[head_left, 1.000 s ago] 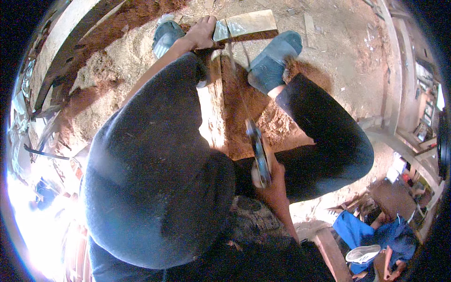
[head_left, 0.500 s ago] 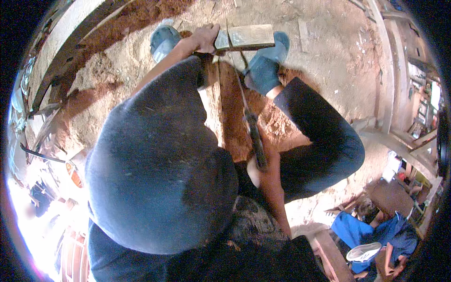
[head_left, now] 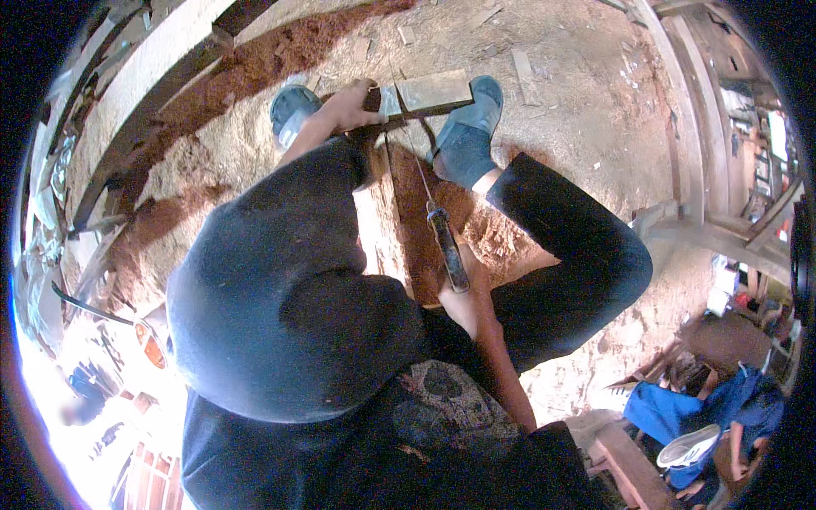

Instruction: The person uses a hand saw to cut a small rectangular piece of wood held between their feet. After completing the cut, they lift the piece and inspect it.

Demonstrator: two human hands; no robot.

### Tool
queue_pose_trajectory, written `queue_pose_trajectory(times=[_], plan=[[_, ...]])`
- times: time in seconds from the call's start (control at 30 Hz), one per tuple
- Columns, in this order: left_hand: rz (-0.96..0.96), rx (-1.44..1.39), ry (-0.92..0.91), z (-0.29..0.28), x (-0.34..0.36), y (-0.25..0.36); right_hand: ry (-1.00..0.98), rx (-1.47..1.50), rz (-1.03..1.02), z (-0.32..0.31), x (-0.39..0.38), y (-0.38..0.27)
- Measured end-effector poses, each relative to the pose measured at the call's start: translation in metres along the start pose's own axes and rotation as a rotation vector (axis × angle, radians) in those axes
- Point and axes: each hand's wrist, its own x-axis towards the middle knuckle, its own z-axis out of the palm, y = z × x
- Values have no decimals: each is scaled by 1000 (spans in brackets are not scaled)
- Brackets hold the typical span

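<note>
My left hand (head_left: 350,107) grips the left end of a short wooden block (head_left: 438,91), fingers over its top and thumb at the near side. The block lies crosswise on the end of a long timber (head_left: 384,225) running back between my legs. My right hand (head_left: 466,285) is closed around the dark handle of a handsaw (head_left: 447,248). Its narrow blade crosses the block just right of my left hand, and the tip shows beyond the far edge. My right foot (head_left: 472,127), in a sock and slipper, touches the block's right end.
My bent left knee (head_left: 289,297) fills much of the middle left. Reddish sawdust (head_left: 493,229) lies beside the timber. Long beams (head_left: 161,93) stand at the upper left, a wooden frame (head_left: 693,127) at the right. Another person in blue (head_left: 671,408) sits at the lower right.
The saw has slid forward, its handle now nearer the block. The whole view has shifted, so the block appears lower and further left. My left hand keeps its hold.
</note>
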Motion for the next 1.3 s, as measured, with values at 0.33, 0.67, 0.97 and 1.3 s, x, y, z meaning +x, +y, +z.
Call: queue_pose_trajectory(times=[0.33,0.67,0.97,1.3], plan=[[-526,59,551,-30,-113,-90,58,294,-98,-7,10,8],[-677,113,37,29,-34,-101,-79,317,44,-9,16,56],[-708,242,130,62,-56,-119,-136,160,105,-73,-22,-3],[-705,182,183,38,-68,-91,-269,110,245,-100,-24,-48]])
